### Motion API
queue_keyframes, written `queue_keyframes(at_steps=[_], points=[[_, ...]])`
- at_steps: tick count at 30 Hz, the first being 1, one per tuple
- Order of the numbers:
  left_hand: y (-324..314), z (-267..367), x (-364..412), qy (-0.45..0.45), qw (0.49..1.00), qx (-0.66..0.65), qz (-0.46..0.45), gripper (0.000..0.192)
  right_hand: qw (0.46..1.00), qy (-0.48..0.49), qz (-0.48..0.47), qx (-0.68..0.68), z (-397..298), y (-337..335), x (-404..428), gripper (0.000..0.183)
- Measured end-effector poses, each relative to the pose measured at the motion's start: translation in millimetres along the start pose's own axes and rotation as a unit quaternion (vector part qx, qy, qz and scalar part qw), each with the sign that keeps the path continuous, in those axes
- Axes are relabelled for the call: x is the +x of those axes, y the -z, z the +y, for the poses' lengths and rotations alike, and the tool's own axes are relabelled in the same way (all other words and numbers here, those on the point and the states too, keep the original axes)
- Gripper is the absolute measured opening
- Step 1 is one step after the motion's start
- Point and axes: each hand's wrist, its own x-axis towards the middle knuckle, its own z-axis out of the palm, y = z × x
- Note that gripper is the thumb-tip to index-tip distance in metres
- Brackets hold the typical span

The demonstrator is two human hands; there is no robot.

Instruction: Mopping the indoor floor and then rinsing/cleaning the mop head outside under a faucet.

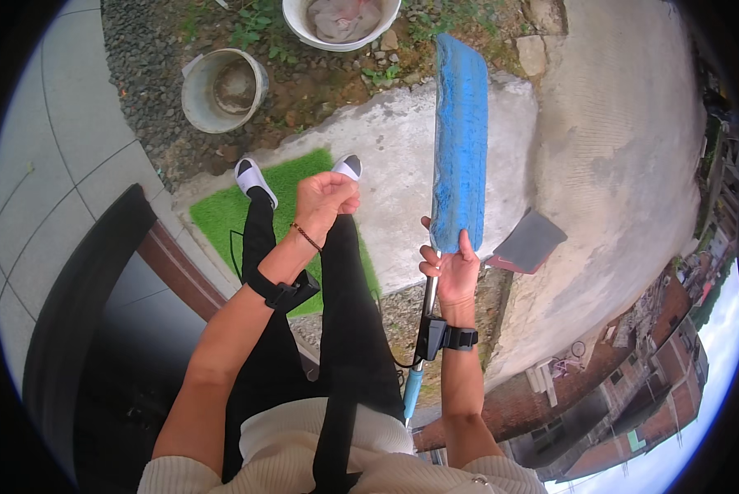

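A flat mop with a long blue fabric pad [461, 142] is held up on my right, the pad pointing away from me. My right hand [459, 272] grips it at the pad's near end; the thumb lies on the blue fabric and the fingers curl behind it and around the metal pole [431, 293]. Lower down, the pole has a light blue sleeve [413, 393] close to my waist. My left hand [327, 200] hovers over my legs, fingers curled together, with nothing visible in them. It is apart from the mop.
I stand on a green artificial grass mat [301, 163] over a concrete slab [394, 142]. Ahead are an open bucket [198, 92] and a white basin [289, 18] holding wet cloth. A dark grey flat piece [533, 238] lies right of the mop. Gravel and tiled paving [79, 111] extend left.
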Motion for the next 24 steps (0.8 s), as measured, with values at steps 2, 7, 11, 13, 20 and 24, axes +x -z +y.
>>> queue_keyframes(at_steps=[2, 7, 11, 13, 20, 24], points=[[-7, 4, 1, 0.005, 1.000, -0.018, -0.016, 0.013, 1.000, -0.005, -0.004, 0.018, -2, 2, 1, 0.050], [-36, 3, -4, 0.014, 0.994, -0.059, -0.091, 0.016, 0.998, -0.029, -0.008, 0.058, 1, -1, 2, 0.049], [-60, -8, -13, -0.029, 0.992, -0.009, -0.125, 0.017, 1.000, -0.013, 0.013, -0.015, 8, -14, 2, 0.043], [-63, -19, -12, -0.138, 0.983, 0.097, -0.078, 0.015, 0.994, 0.013, 0.048, -0.100, 10, -17, 3, 0.039], [-27, -15, 11, -0.018, 0.998, -0.068, 0.006, 0.009, 0.988, 0.014, 0.078, -0.135, 16, -19, 11, 0.035], [18, 1, 30, -0.045, 0.994, -0.074, 0.067, 0.010, 0.989, 0.007, 0.079, -0.123, 16, -13, 12, 0.034]])
